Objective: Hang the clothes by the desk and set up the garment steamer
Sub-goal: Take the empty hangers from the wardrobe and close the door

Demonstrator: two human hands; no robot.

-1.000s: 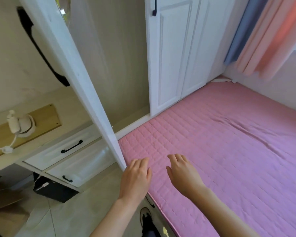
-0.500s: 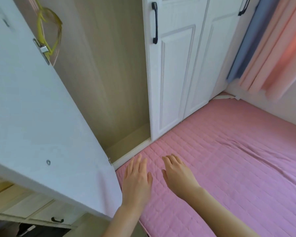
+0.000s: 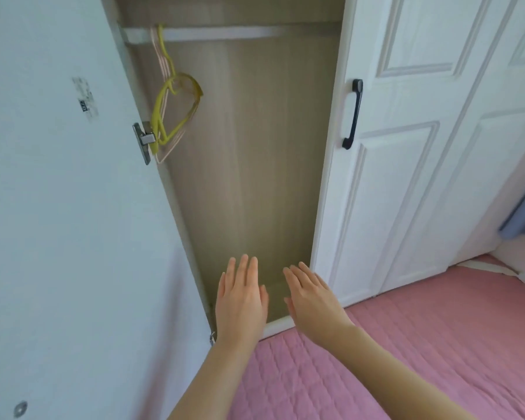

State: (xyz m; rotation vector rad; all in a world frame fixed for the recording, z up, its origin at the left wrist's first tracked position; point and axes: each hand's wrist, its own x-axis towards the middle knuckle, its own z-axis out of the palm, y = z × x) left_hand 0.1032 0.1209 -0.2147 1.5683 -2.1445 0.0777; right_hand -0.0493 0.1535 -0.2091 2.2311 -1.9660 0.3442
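Fingers [image 3: 244,268] straight, both hands empty before open wardrobe [image 3: 249,147]; hangers [image 3: 176,107] upper left.

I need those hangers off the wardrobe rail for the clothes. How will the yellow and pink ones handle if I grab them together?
The hangers look thin and empty, so probably light. They hang bunched on the rail with hooks and loops overlapping, so they may tangle and come off together. Their slim frames may flex slightly.

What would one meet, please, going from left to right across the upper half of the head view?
Open wardrobe door → door hinge → yellow and pink hangers on the rail → black handle → closed white doors.
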